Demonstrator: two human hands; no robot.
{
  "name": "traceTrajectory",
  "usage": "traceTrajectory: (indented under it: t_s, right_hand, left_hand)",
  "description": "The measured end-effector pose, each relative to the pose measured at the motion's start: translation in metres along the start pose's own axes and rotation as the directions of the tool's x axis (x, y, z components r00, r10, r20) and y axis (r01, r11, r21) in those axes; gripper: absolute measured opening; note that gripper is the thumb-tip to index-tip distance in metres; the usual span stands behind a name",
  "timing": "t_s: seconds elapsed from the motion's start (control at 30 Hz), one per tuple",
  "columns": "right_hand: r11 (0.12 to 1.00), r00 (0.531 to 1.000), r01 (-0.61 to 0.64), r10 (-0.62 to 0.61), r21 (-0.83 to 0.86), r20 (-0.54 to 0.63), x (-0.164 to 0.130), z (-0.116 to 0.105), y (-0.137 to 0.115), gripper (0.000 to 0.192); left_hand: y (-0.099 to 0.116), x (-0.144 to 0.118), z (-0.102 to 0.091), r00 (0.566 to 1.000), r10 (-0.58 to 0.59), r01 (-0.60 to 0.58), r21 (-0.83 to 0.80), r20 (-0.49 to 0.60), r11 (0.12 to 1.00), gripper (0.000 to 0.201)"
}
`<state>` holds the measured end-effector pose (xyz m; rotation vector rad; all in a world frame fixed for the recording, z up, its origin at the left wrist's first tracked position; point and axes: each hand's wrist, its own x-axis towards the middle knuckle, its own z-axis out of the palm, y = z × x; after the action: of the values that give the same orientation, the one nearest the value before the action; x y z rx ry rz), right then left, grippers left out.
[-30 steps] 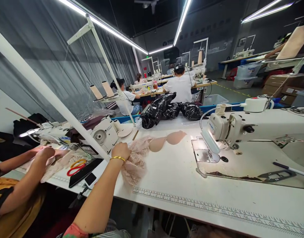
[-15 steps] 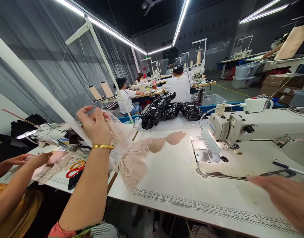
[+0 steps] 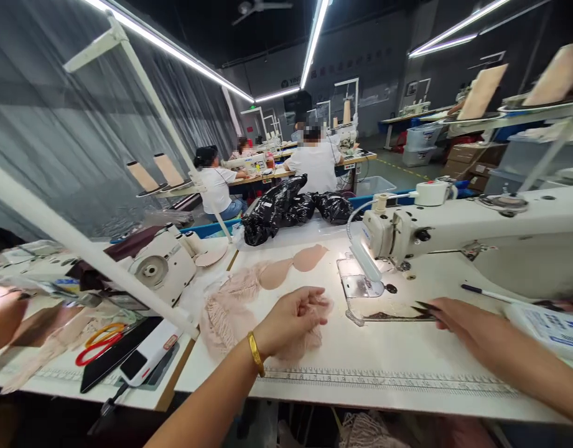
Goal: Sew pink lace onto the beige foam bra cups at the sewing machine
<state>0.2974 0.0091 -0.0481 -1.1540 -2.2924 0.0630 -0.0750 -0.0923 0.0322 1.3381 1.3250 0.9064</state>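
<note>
Sewing room: grey curtain (image 3: 174, 112) to the left, strip lights (image 3: 314, 43) overhead, co-workers in white tops (image 3: 314, 165) seated well beyond the grip.
Left hand (image 3: 293, 318): fingers curled together on pale beige lace (image 3: 224, 317), though the exact pinch is blurred; a gold bangle (image 3: 255, 353) circles the wrist.
Right hand (image 3: 458, 320): closed around what look like black thread snips (image 3: 425, 309), the two dark points slightly apart and facing the left hand.
Lace spread: bunched beneath the left fingers and out to their left; beyond them lie two smooth beige cups (image 3: 308, 258), the left one touching the lace. Whether they are stitched together cannot be told.
Handling: such thin mesh probably snags easily, so a light pinch with the layers smoothed flat should serve best; the snips' points are safest angled away from the left fingertips and from loose folds.
Tabletop (image 3: 384, 348): white under both hands, a printed ruler (image 3: 384, 378) along the edge nearest the wearer.
Sewing machine (image 3: 407, 218): just beyond the right hand, its needle plate (image 3: 361, 285) brightly lit.
Neighbouring bench: red and orange scissors (image 3: 99, 342), well left of the left hand.
Black plastic bags (image 3: 272, 211): heaped beyond the cups.
</note>
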Motion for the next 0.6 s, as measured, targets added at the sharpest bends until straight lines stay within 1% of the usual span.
traceTrajectory:
  t_s: [0.03, 0.07, 0.1, 0.13, 0.17, 0.23, 0.3, 0.33, 0.4, 0.43, 0.47, 0.5, 0.53, 0.57, 0.6]
  right_hand:
    - [0.994, 0.999, 0.027, -0.031, 0.102, 0.042, 0.004, -0.003, -0.025, 0.047]
    - [0.983, 0.988, 0.075, -0.096, 0.165, 0.121, 0.01, -0.006, -0.049, 0.043]
    - [0.977, 0.977, 0.105, -0.136, 0.184, 0.164, 0.015, -0.006, -0.071, 0.035]
    - [0.974, 0.967, 0.154, -0.183, 0.165, 0.176, 0.021, -0.005, -0.089, 0.027]
    - [0.972, 0.962, 0.21, -0.225, 0.11, 0.156, 0.026, -0.002, -0.105, 0.022]
    - [0.961, 0.959, 0.276, -0.273, -0.025, 0.069, 0.034, 0.007, -0.125, 0.021]
    - [0.94, 0.947, 0.316, -0.32, -0.128, -0.013, 0.038, 0.017, -0.136, 0.021]
    - [0.929, 0.939, 0.334, -0.343, -0.157, -0.032, 0.039, 0.021, -0.139, 0.02]
    - [0.914, 0.926, 0.364, -0.377, -0.18, -0.04, 0.04, 0.027, -0.145, 0.018]
    - [0.911, 0.923, 0.371, -0.383, -0.179, -0.036, 0.04, 0.027, -0.146, 0.018]
    - [0.913, 0.925, 0.367, -0.378, -0.175, -0.03, 0.039, 0.027, -0.145, 0.019]
    - [0.92, 0.932, 0.352, -0.362, -0.172, -0.028, 0.037, 0.025, -0.142, 0.021]
    - [0.93, 0.942, 0.324, -0.333, -0.173, -0.029, 0.034, 0.021, -0.136, 0.024]
    - [0.942, 0.955, 0.286, -0.294, -0.178, -0.025, 0.031, 0.017, -0.126, 0.027]
    - [0.952, 0.969, 0.24, -0.247, -0.191, -0.017, 0.026, 0.013, -0.113, 0.03]
  left_hand:
    - [-0.004, 0.002, 0.007, 1.0, -0.015, 0.015, -0.006, 0.022, 1.0, 0.06]
    - [-0.005, 0.004, 0.012, 0.999, -0.021, 0.021, -0.008, 0.035, 1.0, 0.064]
    - [-0.003, 0.006, 0.016, 0.999, -0.024, 0.024, -0.01, 0.043, 1.0, 0.067]
    - [-0.001, 0.007, 0.018, 0.998, -0.026, 0.027, -0.018, 0.052, 0.999, 0.07]
    - [0.002, 0.008, 0.02, 0.998, -0.028, 0.03, -0.034, 0.061, 0.999, 0.073]
    - [0.006, 0.009, 0.024, 0.996, -0.031, 0.037, -0.078, 0.084, 0.996, 0.078]
    - [0.007, 0.01, 0.029, 0.994, -0.034, 0.045, -0.112, 0.104, 0.993, 0.083]
    - [0.006, 0.011, 0.032, 0.994, -0.031, 0.044, -0.12, 0.109, 0.992, 0.086]
    - [0.005, 0.012, 0.035, 0.993, -0.017, 0.03, -0.107, 0.118, 0.994, 0.089]
    - [0.005, 0.012, 0.034, 0.991, -0.013, 0.022, -0.071, 0.13, 0.997, 0.091]
    - [0.007, 0.011, 0.029, 0.989, -0.011, 0.012, -0.005, 0.15, 1.0, 0.09]
    - [0.01, 0.009, 0.021, 0.985, -0.015, -0.002, 0.096, 0.172, 0.995, 0.086]
    - [0.013, 0.007, 0.008, 0.985, -0.016, -0.024, 0.231, 0.17, 0.973, 0.078]
    - [0.017, 0.003, -0.007, 0.99, -0.001, -0.055, 0.389, 0.142, 0.919, 0.07]
    - [0.022, 0.0, -0.024, 0.997, 0.042, -0.075, 0.556, 0.072, 0.828, 0.059]
